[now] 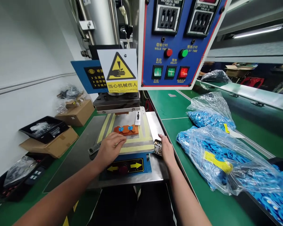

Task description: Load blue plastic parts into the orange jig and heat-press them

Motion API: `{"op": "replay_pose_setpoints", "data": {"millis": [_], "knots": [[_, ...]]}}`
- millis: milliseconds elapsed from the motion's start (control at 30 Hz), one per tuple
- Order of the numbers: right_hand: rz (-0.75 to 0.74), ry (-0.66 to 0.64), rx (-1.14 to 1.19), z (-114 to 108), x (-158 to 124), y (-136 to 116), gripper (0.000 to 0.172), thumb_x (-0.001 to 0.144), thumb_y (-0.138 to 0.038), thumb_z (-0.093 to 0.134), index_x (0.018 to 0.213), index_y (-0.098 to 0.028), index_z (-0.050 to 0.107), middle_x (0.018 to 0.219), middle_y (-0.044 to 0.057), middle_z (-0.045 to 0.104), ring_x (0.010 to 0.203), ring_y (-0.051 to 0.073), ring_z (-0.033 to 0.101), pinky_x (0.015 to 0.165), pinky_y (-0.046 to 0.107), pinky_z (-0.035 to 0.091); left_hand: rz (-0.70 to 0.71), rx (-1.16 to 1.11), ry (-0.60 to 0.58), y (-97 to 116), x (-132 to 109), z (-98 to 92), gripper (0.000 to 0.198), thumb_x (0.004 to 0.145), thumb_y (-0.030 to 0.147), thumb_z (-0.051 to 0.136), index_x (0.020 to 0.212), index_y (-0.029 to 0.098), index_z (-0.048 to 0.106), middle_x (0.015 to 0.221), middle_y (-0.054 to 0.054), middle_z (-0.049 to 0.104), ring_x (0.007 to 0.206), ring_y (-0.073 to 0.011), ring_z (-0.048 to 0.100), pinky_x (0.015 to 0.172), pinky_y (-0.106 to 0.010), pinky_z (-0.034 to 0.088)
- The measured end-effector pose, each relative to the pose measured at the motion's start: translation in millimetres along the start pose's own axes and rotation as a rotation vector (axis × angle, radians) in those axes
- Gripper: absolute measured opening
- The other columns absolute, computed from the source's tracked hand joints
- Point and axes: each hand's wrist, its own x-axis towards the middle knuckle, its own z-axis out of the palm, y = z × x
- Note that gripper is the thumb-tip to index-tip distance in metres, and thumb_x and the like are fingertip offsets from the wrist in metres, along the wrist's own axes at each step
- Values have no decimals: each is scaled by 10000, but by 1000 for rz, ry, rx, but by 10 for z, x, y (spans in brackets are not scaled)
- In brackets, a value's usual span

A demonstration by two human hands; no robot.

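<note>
My left hand (111, 146) is at the front edge of an orange fixture (126, 130), its thumb and fingertips pinched together. Whatever lies between those fingertips is too small or hidden to make out. Two small blue plastic pieces (130, 128) sit in the fixture, on a metal plate (122, 147) striped with yellow tape. At the plate's right side, a small black tray (157, 153) holds many tiny brass-coloured parts (158, 147). My right hand (167, 150) is beside this tray, partly covering it, with its visible fingers stretched out.
A press head (118, 103) hangs above the fixture, beside a blue control panel (172, 56). Clear bags of blue parts (217, 153) lie on the green bench at right, near a black bin (247, 201). Cardboard boxes (76, 113) and black trays (43, 128) stand at left.
</note>
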Motion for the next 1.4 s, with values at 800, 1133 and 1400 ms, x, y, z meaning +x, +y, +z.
{"op": "replay_pose_setpoints", "data": {"millis": [800, 1133, 1400], "knots": [[-78, 37, -117, -261, -450, 293, 419, 849, -505, 512, 1061, -192, 692, 1306, 113, 565, 1249, 268, 465, 1085, 461, 295, 193, 441, -313, -436, 648, 325, 282, 869, 74, 429, 851, 137, 704, 795, -100, 638, 818, -227, 520, 703, -332, 459], [-93, 59, -118, -309, -520, 308, 402, 856, -502, 501, 985, -186, 713, 1246, 119, 609, 1209, 276, 506, 1068, 467, 320, 443, 567, -374, -366, 689, 263, 277, 898, 54, 383, 814, 110, 641, 814, -111, 581, 860, -235, 468, 741, -344, 418], [-53, 38, -87, -341, -568, 376, 394, 867, -501, 493, 1017, -209, 711, 1222, 99, 630, 1192, 282, 521, 1015, 456, 381, 403, 455, -299, -470, 628, 290, 313, 860, -6, 370, 914, 112, 655, 858, -112, 610, 875, -231, 488, 764, -348, 450]]}}
